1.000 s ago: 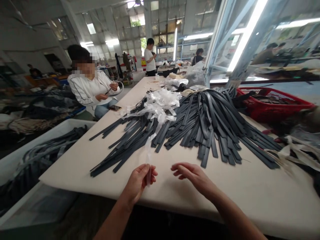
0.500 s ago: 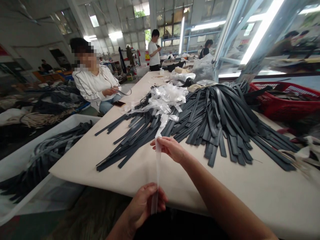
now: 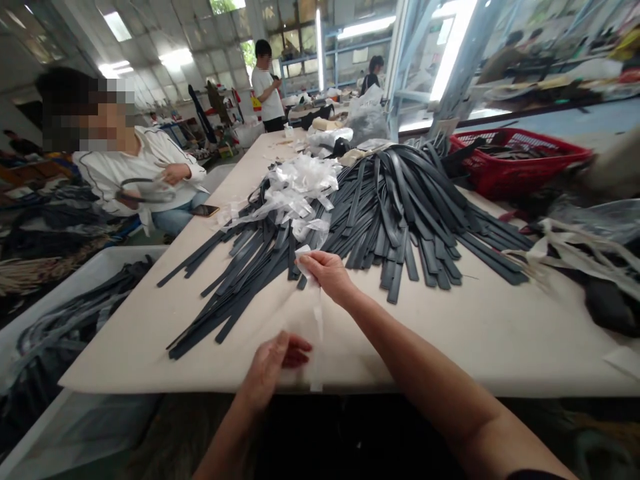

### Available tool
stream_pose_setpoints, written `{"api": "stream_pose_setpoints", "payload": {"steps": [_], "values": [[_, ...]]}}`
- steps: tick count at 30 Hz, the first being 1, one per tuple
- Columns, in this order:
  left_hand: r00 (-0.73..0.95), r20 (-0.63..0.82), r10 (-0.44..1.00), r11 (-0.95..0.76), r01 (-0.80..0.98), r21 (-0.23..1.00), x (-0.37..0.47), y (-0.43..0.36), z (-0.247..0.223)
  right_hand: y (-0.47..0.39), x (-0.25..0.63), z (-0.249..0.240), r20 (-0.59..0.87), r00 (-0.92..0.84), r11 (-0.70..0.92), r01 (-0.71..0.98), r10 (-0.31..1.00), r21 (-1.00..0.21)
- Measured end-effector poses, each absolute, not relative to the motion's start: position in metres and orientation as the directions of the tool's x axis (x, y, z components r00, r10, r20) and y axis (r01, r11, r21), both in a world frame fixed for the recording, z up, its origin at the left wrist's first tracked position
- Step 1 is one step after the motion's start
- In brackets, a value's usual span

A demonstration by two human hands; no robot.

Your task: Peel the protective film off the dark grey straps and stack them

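Note:
My right hand [image 3: 327,275] pinches the upper end of a thin translucent white strip [image 3: 318,327], above the table near the dark straps. The strip hangs down to the table's front edge. Just left of its lower part is my left hand [image 3: 280,360], fingers loosely curled and apart, with nothing visible in them. Beyond my right hand lies a crumpled heap of white plastic strips [image 3: 303,183]. It rests on a large pile of flat dark grey straps [image 3: 400,207], whose ends fan out toward me across the table [image 3: 440,340].
A white bin [image 3: 115,257] with dark straps stands at the left. At the back right is a red basket [image 3: 520,157]; pale straps [image 3: 585,247] lie at the right. A phone [image 3: 205,211] rests by a seated person [image 3: 165,160] holding a looped band.
My left hand has let go of the strip's lower part, which now hangs from my right hand. The view has turned right. The seated person has raised one hand.

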State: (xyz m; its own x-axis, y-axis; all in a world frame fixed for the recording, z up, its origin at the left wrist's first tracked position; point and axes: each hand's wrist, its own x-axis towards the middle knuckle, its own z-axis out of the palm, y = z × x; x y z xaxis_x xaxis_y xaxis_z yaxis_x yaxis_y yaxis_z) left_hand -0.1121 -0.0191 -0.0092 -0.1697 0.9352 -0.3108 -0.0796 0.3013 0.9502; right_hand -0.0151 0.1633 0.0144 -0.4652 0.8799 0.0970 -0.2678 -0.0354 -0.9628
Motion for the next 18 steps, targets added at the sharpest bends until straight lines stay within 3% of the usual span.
{"api": "stream_pose_setpoints", "payload": {"steps": [2,5,9,13,16,18], "values": [[-0.325,-0.148,0.934,0.176,0.06,0.983,-0.13,-0.009,0.001,0.164,-0.013,0.016,0.103,-0.453,-0.018,-0.254,0.886,-0.967],[-0.397,0.082,0.914,0.056,0.324,0.944,-0.147,0.0,0.013,0.17,-0.006,0.018,0.098,-0.432,-0.011,-0.243,0.897,-0.97],[-0.299,0.386,0.873,0.006,0.797,0.604,-0.172,-0.009,0.008,0.182,0.006,0.019,0.084,-0.409,-0.023,-0.25,0.908,-0.968],[-0.402,0.374,0.835,0.306,0.906,0.292,-0.228,-0.033,-0.012,0.189,0.004,0.01,0.064,-0.42,-0.044,-0.241,0.905,-0.969],[-0.521,0.258,0.814,0.512,0.853,0.106,-0.279,-0.05,-0.019,0.187,-0.001,0.003,0.044,-0.433,-0.053,-0.21,0.9,-0.976],[-0.559,0.137,0.818,0.563,0.826,0.009,-0.308,-0.055,-0.021,0.186,-0.002,0.0,0.036,-0.432,-0.05,-0.186,0.901,-0.981]]}}
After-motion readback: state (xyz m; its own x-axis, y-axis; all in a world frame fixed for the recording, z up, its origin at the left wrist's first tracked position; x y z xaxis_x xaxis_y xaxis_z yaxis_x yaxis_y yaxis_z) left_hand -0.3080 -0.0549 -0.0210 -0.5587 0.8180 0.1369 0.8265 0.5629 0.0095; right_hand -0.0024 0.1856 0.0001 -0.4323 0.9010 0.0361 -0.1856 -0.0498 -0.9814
